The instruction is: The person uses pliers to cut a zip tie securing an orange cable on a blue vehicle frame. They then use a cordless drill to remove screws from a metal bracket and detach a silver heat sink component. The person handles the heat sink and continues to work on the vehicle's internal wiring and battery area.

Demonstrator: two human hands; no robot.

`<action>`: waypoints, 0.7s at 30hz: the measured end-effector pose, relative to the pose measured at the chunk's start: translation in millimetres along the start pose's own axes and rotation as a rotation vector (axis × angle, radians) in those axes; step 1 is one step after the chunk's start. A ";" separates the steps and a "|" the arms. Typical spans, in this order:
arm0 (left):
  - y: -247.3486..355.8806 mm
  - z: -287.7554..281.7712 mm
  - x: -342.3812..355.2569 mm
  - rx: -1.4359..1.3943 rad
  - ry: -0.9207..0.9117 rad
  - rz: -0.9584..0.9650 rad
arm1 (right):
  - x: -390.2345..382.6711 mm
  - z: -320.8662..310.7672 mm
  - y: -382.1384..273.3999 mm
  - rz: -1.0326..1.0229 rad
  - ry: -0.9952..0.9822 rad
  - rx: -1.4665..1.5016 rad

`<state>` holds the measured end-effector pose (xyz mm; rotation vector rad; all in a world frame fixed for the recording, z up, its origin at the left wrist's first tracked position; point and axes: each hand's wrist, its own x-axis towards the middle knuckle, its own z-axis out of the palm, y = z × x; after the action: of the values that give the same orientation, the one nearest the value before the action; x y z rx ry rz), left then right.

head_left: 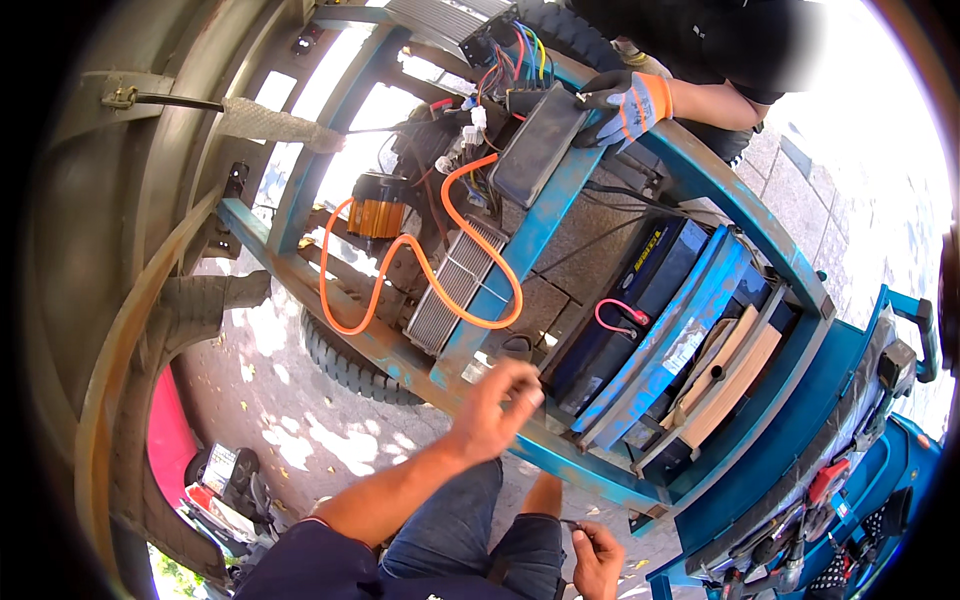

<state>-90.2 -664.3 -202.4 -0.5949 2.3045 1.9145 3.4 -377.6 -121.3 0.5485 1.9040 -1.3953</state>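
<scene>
Our dark shirt (310, 565) lies nearest the camera along the lower edge, with denim shorts (445, 530) beyond it. Our left hand (498, 408) reaches from lower left to the middle of the frame, over the near rail of the blue steel chassis (740, 200). Its fingers are bent and the gap to the thumb looks narrow; we cannot tell whether anything is pinched there, or whether the hand touches the rail. Our right hand (598, 560), low and right of centre, has its fingers curled in near a small dark item (570, 523), whose kind and hold we cannot make out.

Inside the chassis, right of centre, sits a dark blue battery (660, 268) with a red-pink lead (639, 316) on it. Left of centre an orange cable (518, 297) winds loosely across a finned metal unit (455, 285) and past a copper-coloured round unit (376, 212). At upper right a co-worker's gloved hand (632, 108) rests by a flat black box (540, 145).

We judge the step in hand to be electrical work around the chassis. The next move likely calls for a careful reach between the cables, clear of the co-worker's glove.
</scene>
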 end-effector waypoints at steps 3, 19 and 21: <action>19.4 35.3 -47.2 -0.237 -0.323 -0.148 | 23.4 2.2 -22.3 -0.158 0.018 -0.058; 20.4 29.7 -61.1 -0.093 -0.109 -0.234 | 35.5 9.7 -44.3 0.122 -0.172 0.091; 17.5 33.8 -66.7 -0.158 -0.136 -0.281 | 38.4 5.8 -33.4 0.060 -0.193 0.028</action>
<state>-40.9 -613.5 -172.7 -0.7350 1.8876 1.9440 -43.5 -396.7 -129.4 0.4628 1.7044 -1.3859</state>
